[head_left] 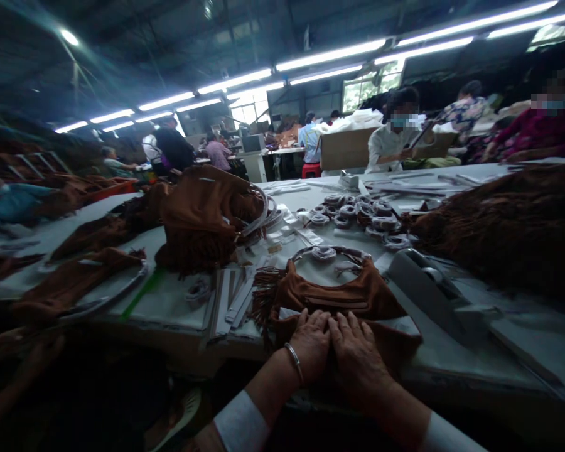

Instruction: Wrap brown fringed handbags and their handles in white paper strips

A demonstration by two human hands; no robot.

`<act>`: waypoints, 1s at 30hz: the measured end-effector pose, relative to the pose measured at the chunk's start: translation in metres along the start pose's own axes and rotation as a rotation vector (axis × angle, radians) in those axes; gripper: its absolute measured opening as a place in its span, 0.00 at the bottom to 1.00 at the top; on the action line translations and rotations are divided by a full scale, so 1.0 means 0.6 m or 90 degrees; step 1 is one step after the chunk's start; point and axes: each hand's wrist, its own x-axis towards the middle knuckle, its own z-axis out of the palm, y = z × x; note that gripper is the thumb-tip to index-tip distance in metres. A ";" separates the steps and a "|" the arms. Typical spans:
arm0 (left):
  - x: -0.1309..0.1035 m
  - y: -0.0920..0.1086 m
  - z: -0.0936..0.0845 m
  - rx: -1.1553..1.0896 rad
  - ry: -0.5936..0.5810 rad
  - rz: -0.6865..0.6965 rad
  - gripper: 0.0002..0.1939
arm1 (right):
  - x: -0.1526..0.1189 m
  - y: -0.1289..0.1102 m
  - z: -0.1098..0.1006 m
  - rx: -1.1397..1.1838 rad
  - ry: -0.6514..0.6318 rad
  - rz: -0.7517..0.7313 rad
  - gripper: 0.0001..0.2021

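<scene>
A brown bag [339,292] with a wrapped round handle and fringe at its left side lies on the white table near its front edge. My left hand [311,342], with a silver bangle at the wrist, rests flat on the bag's lower front. Close beside it, my right hand [358,345] also lies flat on the brown material, fingers stretched out. White paper or lining shows at both sides of the hands. Just right of the bag stands a grey tape dispenser [426,289].
Another brown bag [200,210] stands at the left behind paper strips [230,298]. Coiled straps [353,210] lie at the centre back, a dark brown fringed pile [513,226] at the right. A neighbouring person's hands [40,351] are at far left; others sit beyond the table.
</scene>
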 end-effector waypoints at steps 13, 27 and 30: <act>0.006 -0.005 -0.001 0.019 -0.021 0.031 0.52 | 0.000 0.094 -0.036 0.038 -0.069 -0.199 0.31; 0.016 0.031 0.028 0.058 0.104 -0.076 0.36 | 0.006 0.111 -0.040 0.155 -0.113 -0.199 0.38; 0.017 0.027 0.028 0.078 0.082 -0.066 0.30 | -0.009 0.108 -0.034 0.103 -0.078 -0.188 0.34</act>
